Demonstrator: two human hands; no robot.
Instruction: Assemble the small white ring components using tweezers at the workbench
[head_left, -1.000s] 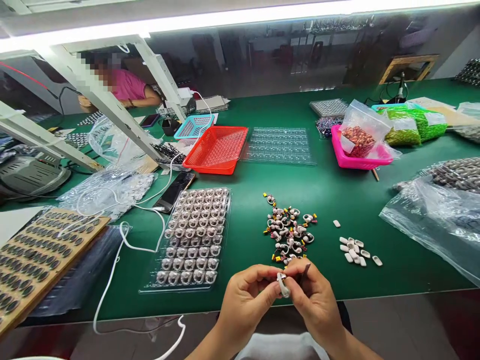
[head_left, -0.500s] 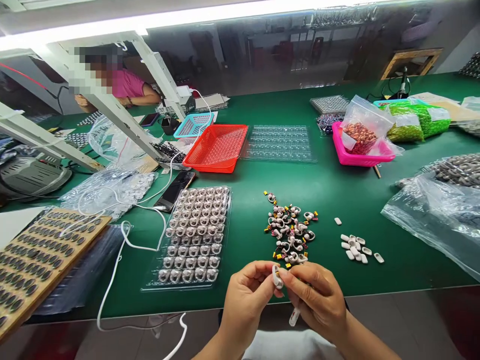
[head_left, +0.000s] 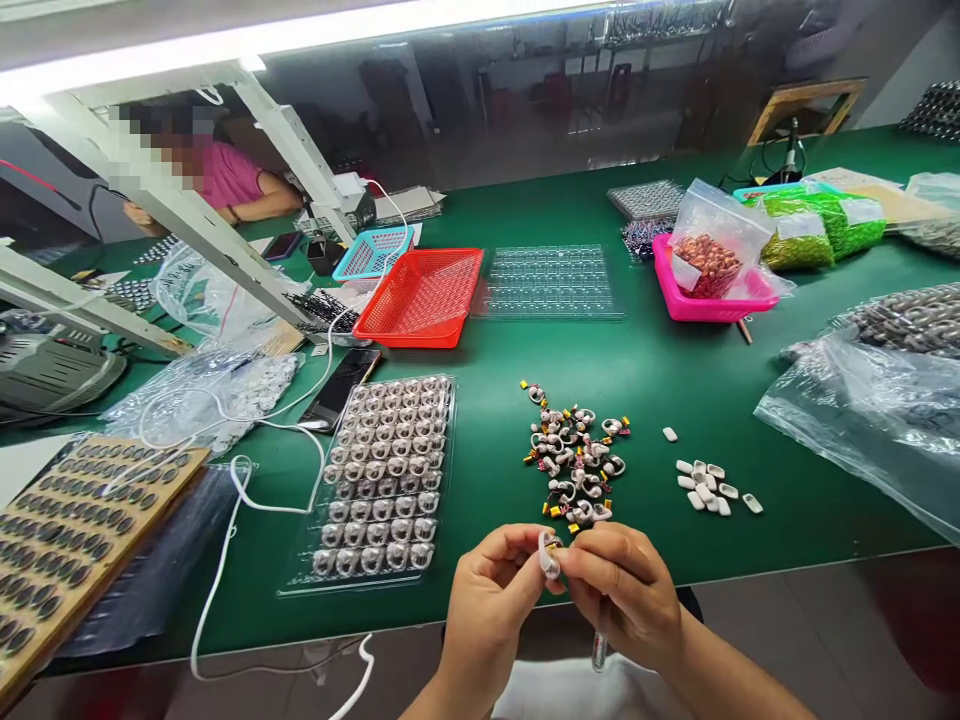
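Observation:
My left hand and my right hand meet just above the table's near edge, both pinched on a small white curved part. A thin tool hangs down from under my right hand. Just beyond my fingers lies a heap of small white parts with yellow and red tips. To its right sit several small white caps. A clear blister tray filled with parts lies to the left of my hands.
A red basket, an empty clear tray and a pink basket holding bagged parts stand further back. Plastic bags crowd the right. A wooden board with dark parts, a white cable and a phone lie left. Another person sits far left.
My right hand turned so the thin tool, first pointing up beside the part, now hangs below the hand. Both hands stay pinched on the white part. The view drifted slightly.

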